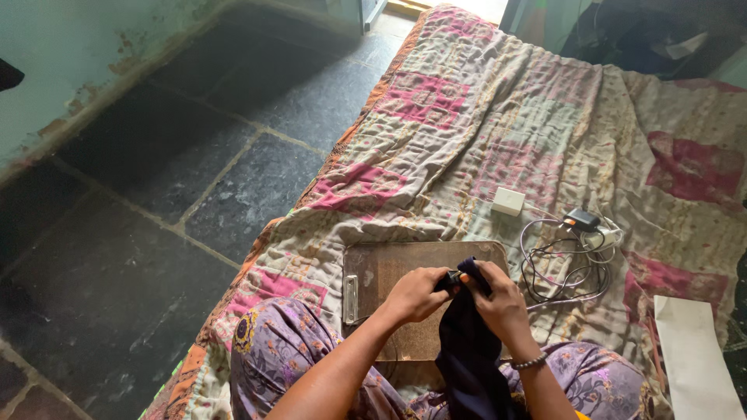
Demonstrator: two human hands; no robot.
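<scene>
Head view, looking down at one seated person's lap; two knees in purple patterned cloth at the bottom edge. One dark navy cloth [471,350] hung from between the two hands down over the lap, its upper edge raised just above the fingers. Left hand [414,294] had its fingers closed together, pinching the top of the dark navy cloth at its left side; a small dark item sat at the pinch point, too small to identify. Right hand [502,305] had its fingers curled shut on the same cloth from the right, touching the left hand's fingertips; one beaded bracelet [531,362] sat on that wrist. Under both hands lay one brown clipboard [381,272], flat on the bed, its metal clip on the left edge, its near part covered by the forearms and cloth. At the lower right, one white sheet [692,354] lay on the bed, partly out of frame. Just beyond the clipboard's right corner lay one loose coil of grey cable [564,268], with one black plug [581,220] at its far end, touching a white connector piece; exact cable count within the coil could not be told. Near it, slightly farther, sat one small white box-shaped adapter [508,201]. All of these rested on one quilted patchwork bedcover [467,117] in pink and beige. To the left, dark stone floor tiles [194,155] ran to a pale green wall with peeling paint [70,62].
</scene>
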